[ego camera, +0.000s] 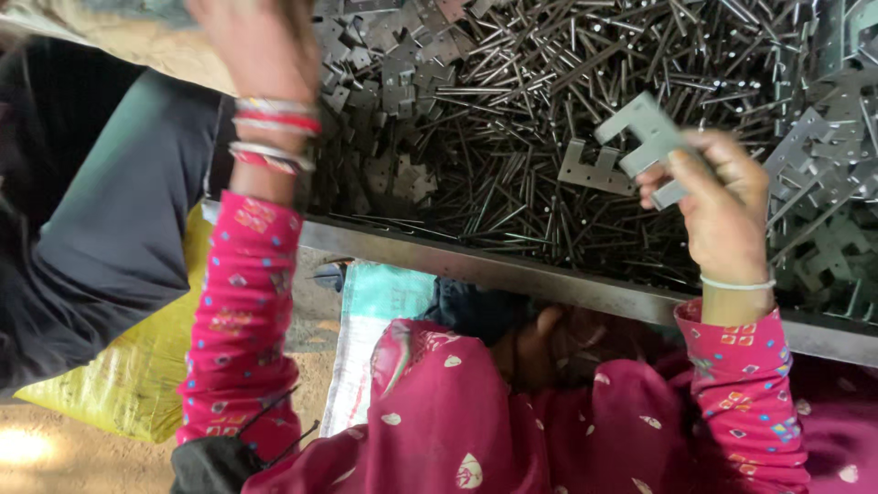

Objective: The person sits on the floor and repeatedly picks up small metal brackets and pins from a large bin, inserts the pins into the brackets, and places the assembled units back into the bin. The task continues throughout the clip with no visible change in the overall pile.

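My right hand [722, 197] grips a small stack of flat grey E-shaped metal plates [646, 137], held up over a tray [512, 265] full of thin metal pins [549, 82] and loose plates. A single plate [594, 169] lies just left of the held stack. My left hand [256, 41], blurred, reaches to the tray's far left over a heap of plates [393, 64]; what its fingers hold is hidden. Several bangles [274, 133] circle that wrist. Both sleeves are pink and patterned.
More loose E-shaped plates [823, 183] pile at the tray's right side. The tray's steel front rim runs across above my lap. A yellow sack [137, 375] and a pale woven sack [375, 311] lie on the sandy ground below. Dark cloth [101, 210] covers the left.
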